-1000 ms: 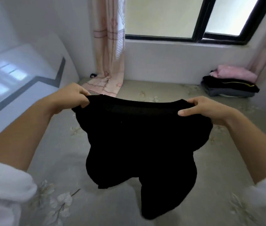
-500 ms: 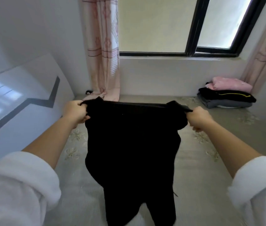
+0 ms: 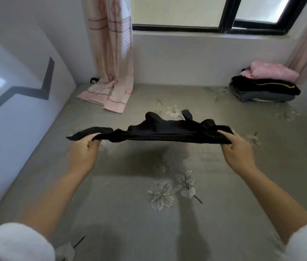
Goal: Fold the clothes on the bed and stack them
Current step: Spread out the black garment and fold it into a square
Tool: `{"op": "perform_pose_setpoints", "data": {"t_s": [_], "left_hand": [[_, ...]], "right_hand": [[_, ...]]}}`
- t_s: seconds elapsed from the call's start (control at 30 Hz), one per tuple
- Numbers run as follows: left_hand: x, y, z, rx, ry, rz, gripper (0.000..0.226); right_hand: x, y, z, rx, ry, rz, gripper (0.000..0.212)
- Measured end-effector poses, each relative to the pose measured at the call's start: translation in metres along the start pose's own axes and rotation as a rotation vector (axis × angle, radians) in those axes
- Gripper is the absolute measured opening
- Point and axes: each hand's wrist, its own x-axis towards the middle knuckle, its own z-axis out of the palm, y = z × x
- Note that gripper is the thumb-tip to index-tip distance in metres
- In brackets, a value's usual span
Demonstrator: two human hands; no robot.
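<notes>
Black garment (image 3: 160, 131) is held stretched above the bed (image 3: 130, 213), clamped by left hand (image 3: 82, 154) and right hand (image 3: 238, 153) fingers (apparently mid-flick). Edges should be kept level when it is laid flat.

Black garment (image 3: 160, 131), grey flower-printed bedsheet (image 3: 130, 213), pink curtain (image 3: 111, 53).

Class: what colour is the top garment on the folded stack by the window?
Pink, seen in the head view.
</notes>
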Motion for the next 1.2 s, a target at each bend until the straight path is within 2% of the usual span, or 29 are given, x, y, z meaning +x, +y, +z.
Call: {"op": "perform_pose_setpoints", "data": {"t_s": [0.2, 0.43, 0.53, 0.63, 0.67, 0.7, 0.8, 0.9, 0.97, 1.03, 1.1, 1.2], "left_hand": [[-0.11, -0.113, 0.064, 0.078, -0.239, -0.236, 0.027], [-0.231, -0.21, 0.12, 0.113, -0.472, -0.629, 0.034], [-0.256, -0.218, 0.128, -0.017, -0.441, -0.774, 0.015], [-0.268, -0.223, 0.132, -0.061, -0.371, -0.862, 0.03], [-0.27, -0.224, 0.132, -0.038, -0.385, -0.872, 0.021], [-0.271, -0.223, 0.13, -0.014, -0.403, -0.88, 0.009], [-0.271, -0.225, 0.127, 0.109, -0.471, -0.897, 0.024], [-0.267, -0.225, 0.128, 0.268, -0.554, -0.853, 0.027], [-0.266, -0.22, 0.135, 0.457, -0.605, -0.779, 0.039], [-0.264, -0.21, 0.148, 0.591, -0.601, -0.655, 0.05], [-0.263, -0.196, 0.167, 0.624, -0.58, -0.487, 0.055], [-0.26, -0.175, 0.204, 0.611, -0.626, -0.343, 0.052]], "right_hand": [[-0.089, 0.08, 0.1, -0.045, -0.257, 0.18, 0.043], [-0.214, 0.163, 0.202, -0.283, -0.631, 0.339, 0.053], [-0.245, 0.179, 0.217, -0.351, -0.727, 0.323, 0.056], [-0.26, 0.187, 0.22, -0.38, -0.731, 0.309, 0.054], [-0.263, 0.188, 0.22, -0.411, -0.733, 0.292, 0.053], [-0.266, 0.189, 0.219, -0.467, -0.748, 0.27, 0.052], [-0.271, 0.187, 0.216, -0.703, -0.87, 0.162, 0.052], [-0.271, 0.184, 0.218, -0.751, -0.918, 0.117, 0.052], [-0.265, 0.179, 0.221, -0.629, -0.85, 0.202, 0.046], [-0.253, 0.175, 0.224, -0.469, -0.697, 0.289, 0.036], [-0.238, 0.174, 0.23, -0.357, -0.545, 0.299, 0.026], [-0.209, 0.175, 0.24, -0.253, -0.438, 0.255, 0.02]]}}
